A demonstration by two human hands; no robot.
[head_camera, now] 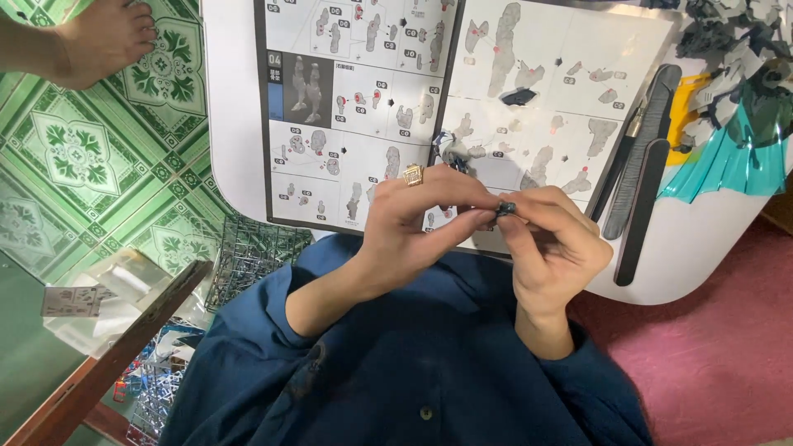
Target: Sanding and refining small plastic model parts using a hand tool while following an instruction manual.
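Note:
My left hand point(413, 223), with a gold ring on one finger, and my right hand point(549, 244) meet over the near edge of a white table point(235, 124). Together their fingertips pinch a tiny dark plastic model part point(505, 208). Just behind my left fingers lies a small blue and white model piece point(453, 151) on an open assembly instruction sheet point(363, 91). Both forearms wear dark blue sleeves.
Long dark files or sanding sticks point(643, 165) lie on the table's right side, beside a teal and yellow model pile point(727, 124). Clear plastic part frames point(248, 252) and bags rest on the green tiled floor at left. A bare foot point(99, 37) shows top left.

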